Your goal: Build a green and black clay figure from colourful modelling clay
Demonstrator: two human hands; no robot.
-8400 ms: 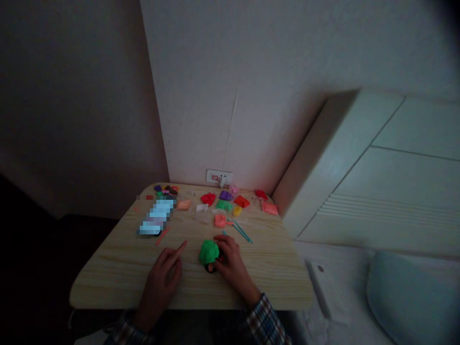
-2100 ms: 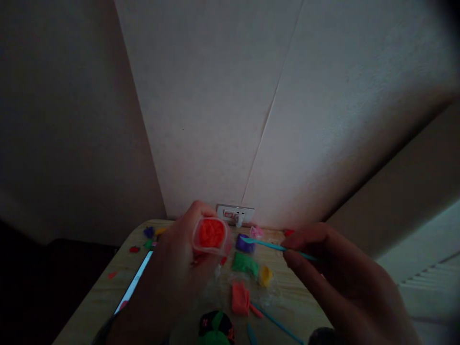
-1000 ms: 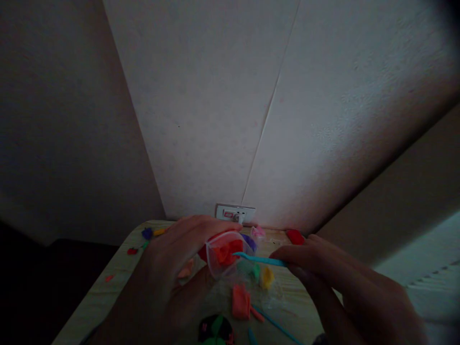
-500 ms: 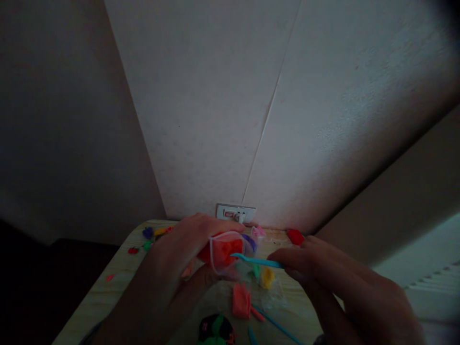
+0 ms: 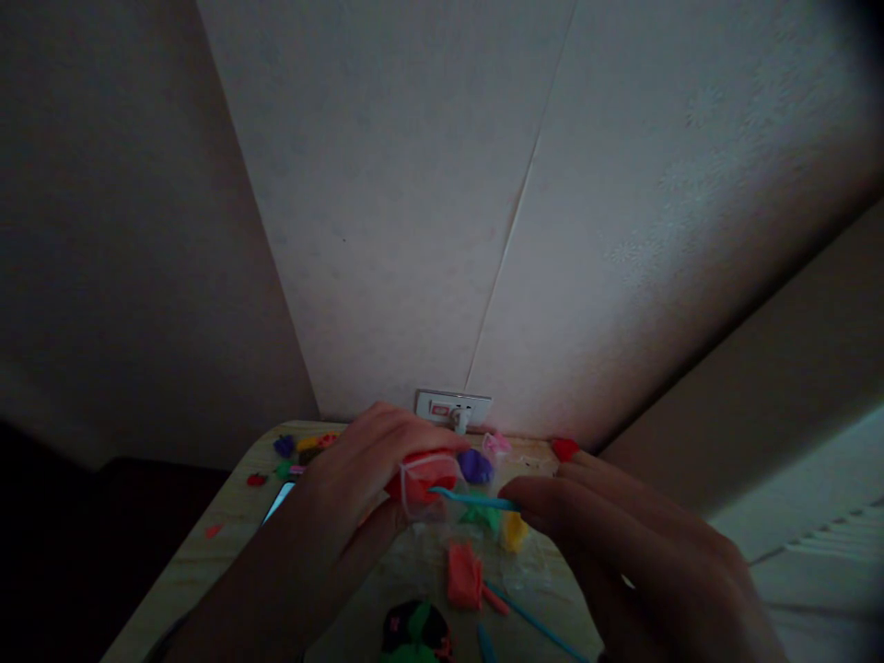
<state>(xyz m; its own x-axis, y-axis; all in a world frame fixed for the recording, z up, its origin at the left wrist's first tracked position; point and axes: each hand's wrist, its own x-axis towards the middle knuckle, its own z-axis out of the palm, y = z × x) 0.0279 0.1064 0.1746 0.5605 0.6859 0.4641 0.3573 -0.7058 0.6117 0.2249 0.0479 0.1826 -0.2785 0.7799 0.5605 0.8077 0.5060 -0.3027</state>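
Observation:
My left hand (image 5: 345, 502) is raised above the wooden table (image 5: 200, 562) and closed round a small clear bag of red clay (image 5: 424, 474), its open mouth turned to the right. My right hand (image 5: 622, 552) pinches a thin teal plastic tool (image 5: 473, 499), and the tool's tip reaches into the bag's mouth. Both hands are dim in the poor light. Below them a black and green clay figure (image 5: 414, 635) stands at the table's near edge.
Several small clay lumps lie on the table: purple (image 5: 475, 465), green (image 5: 483, 516), yellow (image 5: 512, 531), coral (image 5: 462, 575), pink (image 5: 494, 445), red (image 5: 564, 448). More teal tools (image 5: 531, 626) lie near the figure. A phone (image 5: 277, 502) lies at left. A wall socket (image 5: 452, 406) sits behind.
Since 8.4 s ago both hands left the green figure and lifted the red clay bag and a teal tool. Over the last second the tool's tip went into the bag's mouth; the bag dropped slightly.

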